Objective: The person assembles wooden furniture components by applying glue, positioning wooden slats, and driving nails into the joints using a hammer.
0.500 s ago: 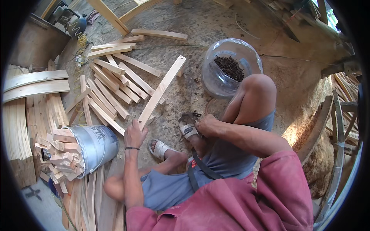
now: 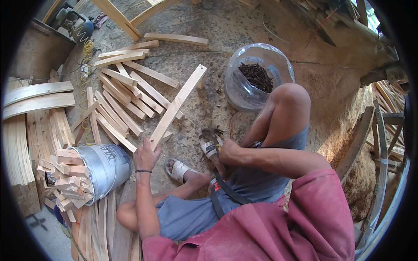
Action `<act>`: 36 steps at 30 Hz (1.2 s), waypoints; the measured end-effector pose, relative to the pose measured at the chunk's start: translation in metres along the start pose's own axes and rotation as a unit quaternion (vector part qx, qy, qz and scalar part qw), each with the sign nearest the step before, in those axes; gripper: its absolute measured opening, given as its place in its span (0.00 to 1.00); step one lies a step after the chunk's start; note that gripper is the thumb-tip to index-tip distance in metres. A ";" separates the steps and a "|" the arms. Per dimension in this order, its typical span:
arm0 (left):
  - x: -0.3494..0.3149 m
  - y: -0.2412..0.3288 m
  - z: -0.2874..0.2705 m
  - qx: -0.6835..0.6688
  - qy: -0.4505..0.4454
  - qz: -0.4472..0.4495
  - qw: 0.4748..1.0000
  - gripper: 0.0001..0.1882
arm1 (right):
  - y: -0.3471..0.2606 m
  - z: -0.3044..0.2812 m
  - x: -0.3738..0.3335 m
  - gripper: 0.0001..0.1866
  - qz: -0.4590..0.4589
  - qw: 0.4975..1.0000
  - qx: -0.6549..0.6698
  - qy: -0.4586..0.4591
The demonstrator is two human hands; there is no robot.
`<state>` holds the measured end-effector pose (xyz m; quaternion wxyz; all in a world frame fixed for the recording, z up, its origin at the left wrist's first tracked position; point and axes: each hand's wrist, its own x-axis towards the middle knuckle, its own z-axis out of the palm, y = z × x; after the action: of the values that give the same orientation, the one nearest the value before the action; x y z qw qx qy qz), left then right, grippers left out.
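My left hand [image 2: 146, 155] is closed round the near end of a long pale wooden strip [image 2: 176, 105]. A small dark spot, perhaps a hole or nail, shows near each end of it. The strip slants away to the right, its far end by a short wood block [image 2: 202, 81]. Closed in a fist, my right hand [image 2: 231, 153] grips a claw hammer by its handle, which is mostly hidden. The dark hammer head [image 2: 212, 132] is over my right sandal [image 2: 208, 145]. Beyond my right knee stands a clear plastic tub [image 2: 235, 93] with many dark nails [image 2: 257, 77] inside.
Loose wooden strips [image 2: 119, 104] lie heaped ahead to the left. A tipped metal bucket [image 2: 109, 167] spills short wood blocks [image 2: 72, 182] at my left. Long boards [image 2: 19, 152] are stacked beyond it. A yellow coiled hose [image 2: 87, 45] runs to a compressor [image 2: 82, 26].
My right hand has shifted slightly and turned, so a yellow bit of the hammer now shows beside it. My left hand still holds the wooden strip. The whole view has shifted slightly.
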<state>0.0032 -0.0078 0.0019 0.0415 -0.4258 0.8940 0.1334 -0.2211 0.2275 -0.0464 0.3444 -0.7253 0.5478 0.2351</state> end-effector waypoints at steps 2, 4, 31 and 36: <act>0.001 -0.002 0.001 -0.006 0.011 0.016 1.000 0.25 | -0.015 0.015 0.000 0.13 -0.036 0.996 -0.042 0.070; 0.005 -0.009 0.000 0.004 0.001 0.009 1.000 0.25 | -0.014 0.045 0.017 0.09 -0.068 0.987 -0.051 0.135; 0.007 -0.010 -0.007 -0.021 0.032 0.012 0.999 0.24 | 0.000 0.074 0.037 0.07 -0.176 0.964 0.033 0.198; 0.004 -0.009 -0.007 -0.037 0.032 0.007 0.999 0.23 | -0.010 0.072 0.032 0.07 -0.140 0.948 0.016 0.286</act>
<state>0.0079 -0.0183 0.0064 -0.0043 -0.4245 0.8924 0.1527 -0.1999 0.2634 -0.1140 0.2144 -0.8256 0.5202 -0.0412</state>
